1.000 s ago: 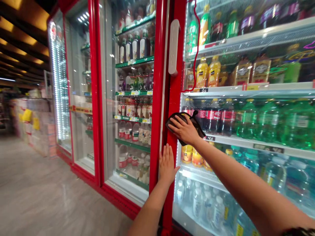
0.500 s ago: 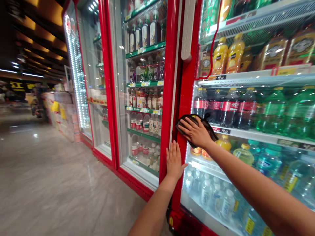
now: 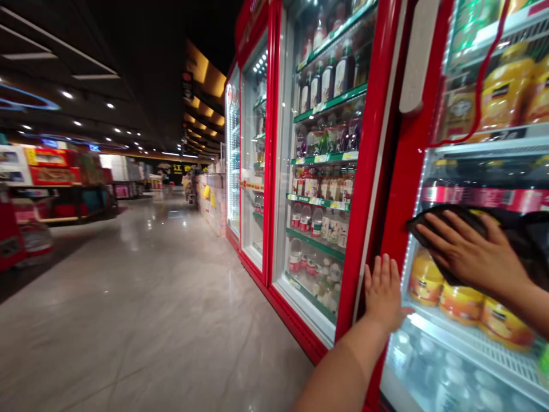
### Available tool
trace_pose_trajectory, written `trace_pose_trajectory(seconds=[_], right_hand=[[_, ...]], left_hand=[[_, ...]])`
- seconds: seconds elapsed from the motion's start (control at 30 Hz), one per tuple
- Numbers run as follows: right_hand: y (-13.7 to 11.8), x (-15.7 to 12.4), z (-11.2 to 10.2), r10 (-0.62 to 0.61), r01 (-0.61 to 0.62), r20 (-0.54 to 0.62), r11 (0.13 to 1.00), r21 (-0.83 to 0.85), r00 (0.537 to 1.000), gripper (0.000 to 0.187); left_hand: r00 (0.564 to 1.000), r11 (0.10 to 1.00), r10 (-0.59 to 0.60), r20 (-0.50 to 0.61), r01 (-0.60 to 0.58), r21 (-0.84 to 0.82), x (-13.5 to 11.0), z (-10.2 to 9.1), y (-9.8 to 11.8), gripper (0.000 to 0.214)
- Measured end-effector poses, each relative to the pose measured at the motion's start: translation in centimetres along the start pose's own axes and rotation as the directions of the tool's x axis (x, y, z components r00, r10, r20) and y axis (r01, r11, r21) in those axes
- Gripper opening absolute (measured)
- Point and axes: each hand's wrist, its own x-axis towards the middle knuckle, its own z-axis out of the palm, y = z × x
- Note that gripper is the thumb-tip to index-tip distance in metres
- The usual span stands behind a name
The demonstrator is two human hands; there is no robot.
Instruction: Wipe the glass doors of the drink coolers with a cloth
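My right hand (image 3: 472, 246) lies flat with its fingers stretched over a dark cloth (image 3: 433, 220), pressing it to the glass door of the near drinks fridge. The cloth's left tip overlaps the red door frame (image 3: 397, 189). Lower and to the left, my left hand (image 3: 381, 294) is open, its palm toward that red frame and its thumb out to the side; whether it touches is hard to tell. Behind the glass under the cloth stand bottles of orange drink (image 3: 461, 303), with dark cola bottles (image 3: 446, 186) on the shelf above.
A pale door handle (image 3: 419, 57) juts out above my hands. A red cord (image 3: 479, 94) crosses the glass. Another red-framed fridge (image 3: 274, 171) with bottles stands to the left. Grey shiny floor (image 3: 163, 309) stretches away past stacked goods (image 3: 210, 197) and display shelves (image 3: 55, 171).
The view has turned left, showing more of the aisle. My right hand and the cloth have slid right across the glass. My left hand stays by the door frame.
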Motion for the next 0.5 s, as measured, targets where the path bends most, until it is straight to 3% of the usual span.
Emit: trace_pose_trajectory(seconds=[0.07, 0.17, 0.23, 0.3, 0.37, 0.43, 0.5], right_hand=[[-0.9, -2.4, 1.0, -0.135, 0.135, 0.001, 0.990, 0.036, 0.991, 0.060], [-0.6, -5.7, 2.4, -0.443, 0.442, 0.022, 0.896, 0.041, 0.896, 0.061], [0.8, -5.7, 1.7, -0.513, 0.512, 0.050, 0.859, 0.025, 0.857, 0.060], [2.4, -4.1, -0.3, -0.393, 0.395, 0.065, 0.919, -0.016, 0.917, 0.059], [3.2, -2.3, -2.5, -0.165, 0.169, 0.057, 0.982, -0.086, 0.985, 0.059], [2.8, -2.2, -3.7, 0.015, -0.009, 0.043, 0.988, -0.157, 0.999, 0.060], [1.6, -4.4, -3.4, 0.030, -0.015, 0.072, 0.982, -0.190, 0.997, 0.061]], left_hand=[[1.000, 1.000, -0.012, 0.003, 0.012, 0.000, 0.1, 0.0, 0.3, 0.114], [1.000, 1.000, 0.002, 0.021, -0.002, -0.014, -0.1, 0.6, 0.6, 0.115], [0.999, 0.999, 0.022, 0.026, -0.021, -0.034, -0.1, 1.0, 0.8, 0.116], [0.999, 0.998, 0.026, 0.023, -0.025, -0.061, 0.1, 1.3, 1.1, 0.119], [1.000, 0.996, 0.023, 0.020, -0.021, -0.088, 0.5, 1.6, 1.5, 0.124], [0.999, 0.993, 0.022, 0.024, -0.020, -0.113, 1.0, 1.7, 1.9, 0.131], [0.999, 0.990, 0.020, 0.028, -0.016, -0.139, 1.4, 1.7, 2.3, 0.137]])
